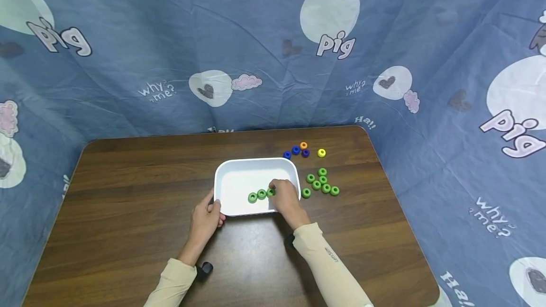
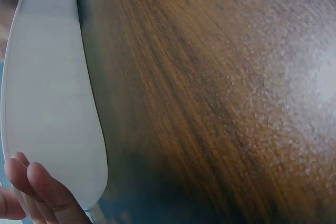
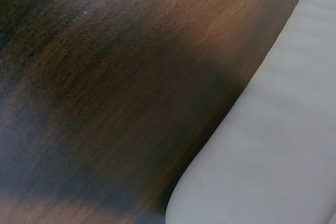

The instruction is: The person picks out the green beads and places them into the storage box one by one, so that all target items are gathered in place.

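Note:
A white rectangular tray [image 1: 239,177] lies on the table. My left hand [image 1: 204,221] grips its front left corner, thumb at the rim and fingers against the outer wall; the left wrist view shows the fingertips [image 2: 44,184] on that wall. Inside the tray, two green ring beads [image 1: 257,195] lie in a row toward the front. At the row's right end my right hand [image 1: 288,200] reaches over the front wall and pinches another green ring bead [image 1: 270,192], partly covered by its fingers. The right wrist view has only the tray's outer wall [image 3: 273,145] and the table.
Right of the tray lie several loose green beads [image 1: 323,180]. Behind its right rear corner are blue beads [image 1: 296,150], a purple bead [image 1: 305,153], an orange bead [image 1: 303,145] and a yellow bead [image 1: 322,153]. A patterned blue cloth [image 1: 256,51] hangs behind the wooden table [image 1: 141,179].

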Tool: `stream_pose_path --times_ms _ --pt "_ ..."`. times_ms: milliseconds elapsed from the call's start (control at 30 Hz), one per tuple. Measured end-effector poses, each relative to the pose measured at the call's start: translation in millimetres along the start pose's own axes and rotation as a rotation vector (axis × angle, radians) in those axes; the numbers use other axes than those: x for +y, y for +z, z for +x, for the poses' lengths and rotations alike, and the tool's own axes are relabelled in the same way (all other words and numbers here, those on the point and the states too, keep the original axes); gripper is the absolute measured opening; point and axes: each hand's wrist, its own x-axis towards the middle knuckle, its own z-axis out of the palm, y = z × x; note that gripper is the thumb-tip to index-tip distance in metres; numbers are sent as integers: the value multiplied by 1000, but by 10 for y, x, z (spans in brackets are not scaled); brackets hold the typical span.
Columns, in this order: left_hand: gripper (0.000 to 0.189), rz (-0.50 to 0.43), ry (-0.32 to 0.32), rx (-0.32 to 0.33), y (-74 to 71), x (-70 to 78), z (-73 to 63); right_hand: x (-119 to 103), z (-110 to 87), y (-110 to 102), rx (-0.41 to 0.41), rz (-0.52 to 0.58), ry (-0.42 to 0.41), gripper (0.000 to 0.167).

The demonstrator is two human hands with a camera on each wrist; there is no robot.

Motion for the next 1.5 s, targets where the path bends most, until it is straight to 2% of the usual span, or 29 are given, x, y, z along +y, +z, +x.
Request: stream_pose_path --times_ms 467,567,667,767,933,1067,1233,1500 --pt "55 10 -5 2 -5 10 -3 -12 14 -6 9 -2 7 29" --pt "55 7 -5 6 -4 6 -6 -20 1 -36 38 53 7 29" --pt "55 -1 -7 13 -2 0 -4 -16 -22 -93 74 151 30 30" --pt "54 -3 -9 12 1 2 0 16 -50 -186 143 252 82 28" --pt "54 -1 -9 7 8 6 6 144 -118 -376 324 392 199 27" --pt "54 0 -5 6 13 6 6 308 -202 -480 405 491 296 27" --pt "53 -15 1 15 18 -7 12 521 -313 -469 440 551 389 27" --pt "53 -9 -11 6 25 -10 7 788 -446 -258 417 551 446 30"
